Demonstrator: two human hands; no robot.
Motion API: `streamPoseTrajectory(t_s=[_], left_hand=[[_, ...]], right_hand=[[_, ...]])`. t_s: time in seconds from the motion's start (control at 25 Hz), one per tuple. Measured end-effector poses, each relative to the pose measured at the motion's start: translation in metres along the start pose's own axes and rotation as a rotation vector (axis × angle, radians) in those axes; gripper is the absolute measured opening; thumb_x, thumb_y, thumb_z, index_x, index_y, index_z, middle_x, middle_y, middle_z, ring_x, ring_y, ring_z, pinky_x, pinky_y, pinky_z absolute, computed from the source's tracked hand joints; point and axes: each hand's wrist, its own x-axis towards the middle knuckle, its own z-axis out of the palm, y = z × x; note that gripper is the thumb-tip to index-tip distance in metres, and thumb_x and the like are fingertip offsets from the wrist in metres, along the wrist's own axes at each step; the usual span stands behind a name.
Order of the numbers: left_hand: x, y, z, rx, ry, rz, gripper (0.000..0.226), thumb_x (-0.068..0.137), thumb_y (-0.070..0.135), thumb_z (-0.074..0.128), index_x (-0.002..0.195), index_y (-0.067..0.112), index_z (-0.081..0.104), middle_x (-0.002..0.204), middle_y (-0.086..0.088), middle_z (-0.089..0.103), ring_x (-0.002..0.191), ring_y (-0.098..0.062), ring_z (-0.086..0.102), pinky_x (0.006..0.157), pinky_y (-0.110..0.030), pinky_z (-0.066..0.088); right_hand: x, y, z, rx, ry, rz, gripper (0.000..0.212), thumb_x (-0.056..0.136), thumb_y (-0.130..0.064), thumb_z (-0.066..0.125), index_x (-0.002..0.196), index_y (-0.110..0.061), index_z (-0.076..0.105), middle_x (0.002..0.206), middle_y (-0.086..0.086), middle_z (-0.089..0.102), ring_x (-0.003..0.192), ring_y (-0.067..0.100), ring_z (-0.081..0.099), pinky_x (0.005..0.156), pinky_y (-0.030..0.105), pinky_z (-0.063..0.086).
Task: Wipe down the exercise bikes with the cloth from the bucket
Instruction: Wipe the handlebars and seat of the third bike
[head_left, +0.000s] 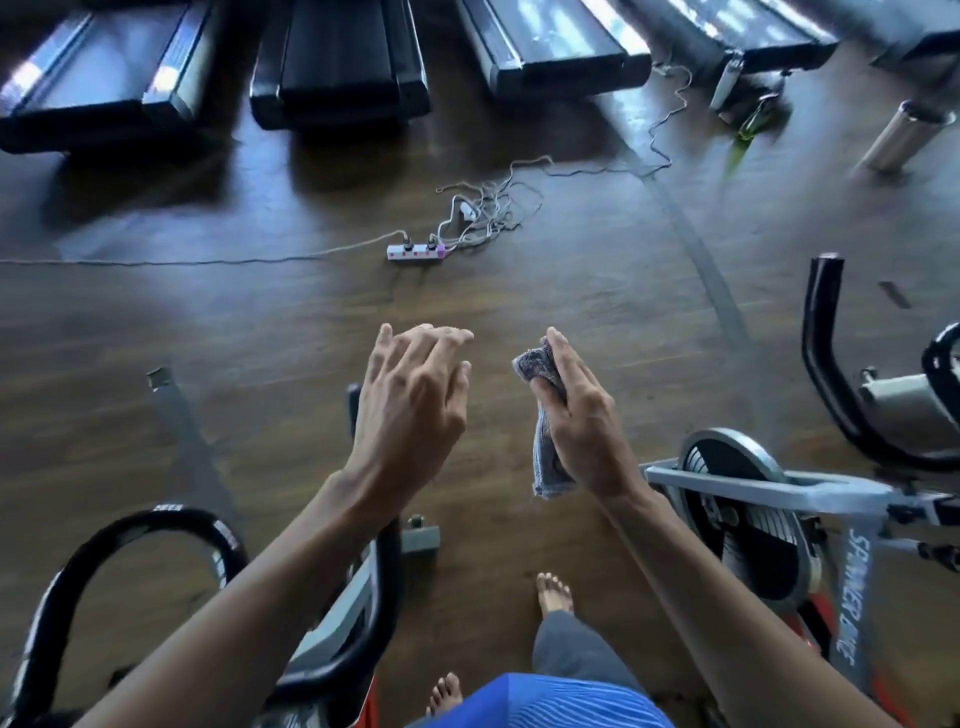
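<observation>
Cloth (546, 415): soft, light, limp; bunched in right hand (582, 415), fingers clenched on it, held between 2 bikes
Left hand (410, 400): fingers released, empty
Hold: keep it gathered mid-fold

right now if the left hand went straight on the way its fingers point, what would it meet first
Probably nothing close: the left hand is empty, fingers pointing forward over bare floor. Further along lies the power strip, though depth is hard to judge.
</observation>
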Motion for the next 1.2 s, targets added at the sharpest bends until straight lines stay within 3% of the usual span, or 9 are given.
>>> streamPoseTrajectory(t_s=[0.12,0.28,0.52,0.72,0.96,1.04,1.2], left_hand=[[0.057,0.019,0.023,0.028,-0.086,-0.049,0.028,0.093,0.018,0.06,0.12,0.015,0.065,0.117,-0.005,0.069,0.111,-0.028,0.06,0.106,-0.045,0.042],[0.121,0.025,0.041,0.071,-0.176,-0.148,0.03,0.095,0.024,0.059,0.123,0.017,0.064,0.119,-0.004,0.068,0.112,-0.029,0.059,0.093,-0.037,0.045],[0.191,-0.027,0.03,0.126,-0.135,-0.364,0.024,0.097,0.033,0.053,0.116,0.023,0.063,0.114,0.001,0.065,0.109,-0.026,0.058,0.084,-0.036,0.045],[0.213,-0.12,0.01,0.104,-0.009,-0.606,0.028,0.097,0.036,0.054,0.122,0.028,0.062,0.12,0.004,0.065,0.113,-0.023,0.059,0.088,-0.035,0.047],[0.195,-0.216,-0.045,0.145,0.239,-0.915,0.028,0.097,0.032,0.055,0.123,0.025,0.064,0.12,0.004,0.066,0.113,-0.021,0.059,0.09,-0.033,0.047],[0.174,-0.229,-0.064,0.16,0.338,-1.043,0.027,0.097,0.03,0.055,0.122,0.024,0.064,0.12,0.005,0.066,0.112,-0.021,0.06,0.089,-0.033,0.048],[0.124,-0.231,-0.085,0.221,0.587,-1.29,0.025,0.095,0.029,0.057,0.117,0.022,0.067,0.114,0.005,0.069,0.108,-0.019,0.064,0.09,-0.038,0.053]], right_hand=[[0.056,0.018,-0.038,0.013,-0.002,-0.016,0.056,0.1,-0.012,0.057,0.152,-0.008,0.037,0.156,0.007,0.04,0.144,0.011,0.034,0.115,0.008,0.02],[0.128,0.031,-0.068,0.039,-0.068,-0.031,0.057,0.099,-0.008,0.058,0.152,-0.009,0.038,0.154,0.006,0.043,0.143,0.011,0.036,0.115,0.012,0.022],[0.232,0.012,-0.031,0.11,-0.199,-0.084,0.054,0.098,-0.009,0.059,0.149,-0.012,0.042,0.152,0.003,0.046,0.141,0.006,0.037,0.11,0.005,0.024],[0.312,-0.028,0.056,0.093,-0.409,-0.19,0.053,0.099,-0.013,0.058,0.149,-0.014,0.042,0.153,-0.002,0.044,0.137,-0.003,0.032,0.102,-0.005,0.016],[0.367,-0.114,0.192,0.084,-0.761,-0.394,0.053,0.099,-0.015,0.058,0.15,-0.019,0.042,0.15,-0.005,0.049,0.137,0.001,0.04,0.104,-0.002,0.023],[0.364,-0.146,0.23,0.09,-0.899,-0.465,0.053,0.099,-0.017,0.059,0.15,-0.023,0.042,0.144,-0.006,0.055,0.131,0.006,0.049,0.101,0.003,0.03],[0.337,-0.193,0.294,0.133,-1.31,-0.588,0.054,0.1,-0.018,0.057,0.15,-0.033,0.041,0.134,-0.008,0.061,0.109,0.006,0.057,0.102,0.026,0.042]])
